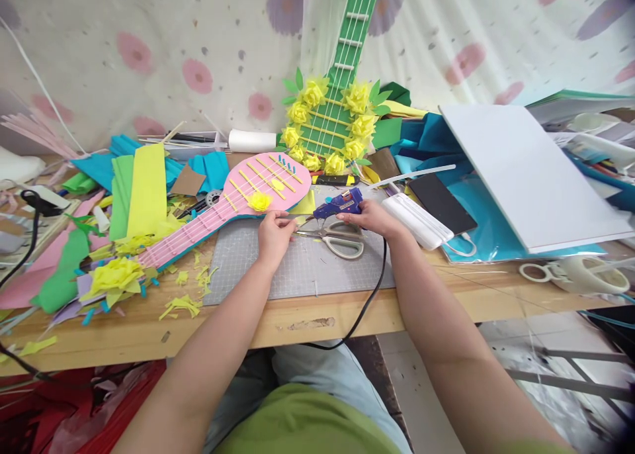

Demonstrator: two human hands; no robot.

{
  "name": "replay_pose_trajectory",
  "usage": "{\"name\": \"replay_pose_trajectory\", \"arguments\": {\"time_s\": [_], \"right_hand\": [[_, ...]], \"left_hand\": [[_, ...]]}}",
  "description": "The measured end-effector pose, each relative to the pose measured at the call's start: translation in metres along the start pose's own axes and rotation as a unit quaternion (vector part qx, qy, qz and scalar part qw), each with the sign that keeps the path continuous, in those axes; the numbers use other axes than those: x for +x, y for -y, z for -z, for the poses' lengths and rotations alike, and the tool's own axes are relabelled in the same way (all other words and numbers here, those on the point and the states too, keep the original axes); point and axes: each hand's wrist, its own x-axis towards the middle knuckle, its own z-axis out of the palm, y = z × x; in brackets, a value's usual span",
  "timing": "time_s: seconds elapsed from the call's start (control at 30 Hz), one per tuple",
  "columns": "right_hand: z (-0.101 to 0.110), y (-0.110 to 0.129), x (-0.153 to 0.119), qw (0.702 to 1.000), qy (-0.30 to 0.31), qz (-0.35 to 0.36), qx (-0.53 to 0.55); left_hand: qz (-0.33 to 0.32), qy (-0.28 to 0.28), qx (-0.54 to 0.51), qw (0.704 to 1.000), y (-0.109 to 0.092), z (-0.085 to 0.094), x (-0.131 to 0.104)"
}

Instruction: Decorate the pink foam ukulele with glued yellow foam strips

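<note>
Two bare forearms reach over the table's front edge, where a black cord loops down. Just behind that edge, a bare strip of the gray cutting mat leaves open room; yellow scraps border it on the left. Gray-handled scissors lie on the mat below the hands.

The right hand has its fingers wrapped around a blue glue gun, its nozzle toward the left hand. That hand's thumb and fingertips are pinched together near the nozzle; what they hold, if anything, is too small to tell. On the right, a white block-shaped device limits sideways room.

Just beyond the left hand lies the pink instrument, slanted, with white strings, yellow strips, a blue side and a yellow flower. Farther back, a green instrument ringed with yellow flowers stands before a flowered curtain.
</note>
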Motion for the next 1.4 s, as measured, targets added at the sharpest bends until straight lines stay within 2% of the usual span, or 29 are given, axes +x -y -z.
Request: {"name": "replay_pose_trajectory", "arguments": {"time_s": [0.1, 0.2, 0.37, 0.93, 1.07, 1.2, 1.3, 1.4], "right_hand": [[0.0, -0.001, 0.002, 0.997, 0.078, -0.014, -0.009], [-0.001, 0.0, 0.002, 0.996, 0.081, -0.025, -0.03], [-0.002, 0.001, 0.003, 0.995, 0.071, -0.038, -0.056], [-0.005, -0.005, 0.006, 0.999, 0.047, -0.022, -0.005], [-0.005, -0.005, 0.008, 0.999, 0.017, -0.047, 0.004], [-0.005, -0.011, 0.012, 0.996, -0.046, -0.069, 0.021], [-0.005, -0.019, 0.016, 0.99, -0.102, -0.089, 0.045], [-0.006, -0.026, 0.02, 0.982, -0.133, -0.097, 0.089]], "left_hand": [[0.005, 0.001, -0.003, 1.0, 0.0, 0.0, 0.0], [0.006, 0.001, -0.008, 1.0, -0.001, 0.0, 0.0], [0.004, 0.001, -0.013, 1.0, -0.001, 0.0, -0.001], [-0.003, 0.009, -0.021, 1.0, 0.0, 0.0, 0.0], [-0.014, 0.034, -0.043, 0.998, -0.002, -0.003, -0.005], [-0.08, 0.063, -0.058, 0.993, -0.014, -0.006, -0.013], [-0.136, 0.012, -0.103, 0.985, -0.034, 0.007, -0.008], [-0.148, -0.113, -0.203, 0.961, -0.054, 0.043, 0.009]]}}
